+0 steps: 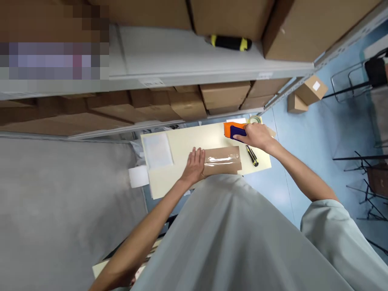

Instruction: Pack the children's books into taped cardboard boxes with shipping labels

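My left hand (194,165) lies flat with its fingers out on the left end of a brown cardboard box (222,160). Shiny clear tape runs along the top of the box. To the upper right, above the pale yellow table (194,137), my right hand (256,134) grips an orange and dark blue tool (235,130), which looks like a tape dispenser. A black and yellow utility knife (251,156) rests on the table just right of the box. Behind my right hand, a roll of tape (254,119) is partly visible.
Clear plastic sheets (157,150) lie at the table's left end. A metal shelf (188,76) with cardboard boxes stands beyond the table, and another knife (230,43) lies on it. Two boxes (311,89) sit on the floor at the right, near chairs.
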Action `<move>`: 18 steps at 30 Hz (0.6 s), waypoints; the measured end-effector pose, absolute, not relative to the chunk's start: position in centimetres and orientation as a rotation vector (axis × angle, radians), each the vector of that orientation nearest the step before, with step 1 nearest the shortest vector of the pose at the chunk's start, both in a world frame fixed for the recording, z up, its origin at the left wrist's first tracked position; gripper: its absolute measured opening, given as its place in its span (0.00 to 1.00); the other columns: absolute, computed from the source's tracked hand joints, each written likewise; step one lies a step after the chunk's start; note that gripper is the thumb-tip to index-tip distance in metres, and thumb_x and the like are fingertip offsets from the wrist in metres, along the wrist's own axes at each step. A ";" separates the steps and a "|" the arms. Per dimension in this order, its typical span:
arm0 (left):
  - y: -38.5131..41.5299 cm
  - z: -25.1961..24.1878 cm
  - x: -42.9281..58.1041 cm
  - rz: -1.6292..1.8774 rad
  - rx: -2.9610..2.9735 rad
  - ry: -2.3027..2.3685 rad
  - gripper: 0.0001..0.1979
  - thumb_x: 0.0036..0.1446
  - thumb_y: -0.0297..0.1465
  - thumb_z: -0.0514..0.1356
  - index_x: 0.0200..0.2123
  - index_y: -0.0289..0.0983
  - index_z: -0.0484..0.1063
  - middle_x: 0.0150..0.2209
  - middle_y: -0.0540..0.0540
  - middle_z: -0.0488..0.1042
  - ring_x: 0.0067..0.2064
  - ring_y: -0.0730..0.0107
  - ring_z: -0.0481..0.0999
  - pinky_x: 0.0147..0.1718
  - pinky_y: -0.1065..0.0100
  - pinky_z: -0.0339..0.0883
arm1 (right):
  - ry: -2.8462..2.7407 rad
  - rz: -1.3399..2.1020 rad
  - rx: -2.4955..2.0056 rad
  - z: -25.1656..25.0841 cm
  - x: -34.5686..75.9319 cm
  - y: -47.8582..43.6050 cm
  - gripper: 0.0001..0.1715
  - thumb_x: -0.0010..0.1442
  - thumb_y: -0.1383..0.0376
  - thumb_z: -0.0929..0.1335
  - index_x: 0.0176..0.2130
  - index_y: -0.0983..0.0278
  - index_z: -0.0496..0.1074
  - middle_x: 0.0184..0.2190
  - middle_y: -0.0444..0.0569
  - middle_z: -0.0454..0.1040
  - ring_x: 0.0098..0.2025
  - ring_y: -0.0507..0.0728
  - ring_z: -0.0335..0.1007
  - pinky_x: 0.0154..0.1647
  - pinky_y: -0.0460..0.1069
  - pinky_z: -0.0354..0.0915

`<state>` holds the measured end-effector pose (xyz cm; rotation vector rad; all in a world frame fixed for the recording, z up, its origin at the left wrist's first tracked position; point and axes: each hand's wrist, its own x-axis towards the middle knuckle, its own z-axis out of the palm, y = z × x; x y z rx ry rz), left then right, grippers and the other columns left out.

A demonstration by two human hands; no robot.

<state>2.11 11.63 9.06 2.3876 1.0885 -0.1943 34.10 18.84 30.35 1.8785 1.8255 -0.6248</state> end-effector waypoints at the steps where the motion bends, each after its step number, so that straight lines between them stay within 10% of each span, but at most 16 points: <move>1: 11.6 9.1 2.1 -0.199 2.403 1.102 0.65 0.48 0.37 0.72 0.78 0.17 0.40 0.78 0.12 0.43 0.80 0.22 0.35 0.76 0.34 0.39 | 1.905 -0.579 1.885 31.7 32.8 20.0 0.38 0.73 0.38 0.62 0.52 0.66 0.80 0.45 0.66 0.83 0.50 0.74 0.80 0.45 0.57 0.67; 18: 11.0 8.2 1.8 0.033 2.410 1.160 0.65 0.47 0.34 0.71 0.81 0.26 0.39 0.80 0.22 0.44 0.82 0.30 0.37 0.77 0.35 0.38 | 2.434 0.013 1.602 33.4 20.9 41.8 0.46 0.76 0.38 0.56 0.65 0.75 0.67 0.59 0.72 0.75 0.62 0.76 0.71 0.61 0.64 0.65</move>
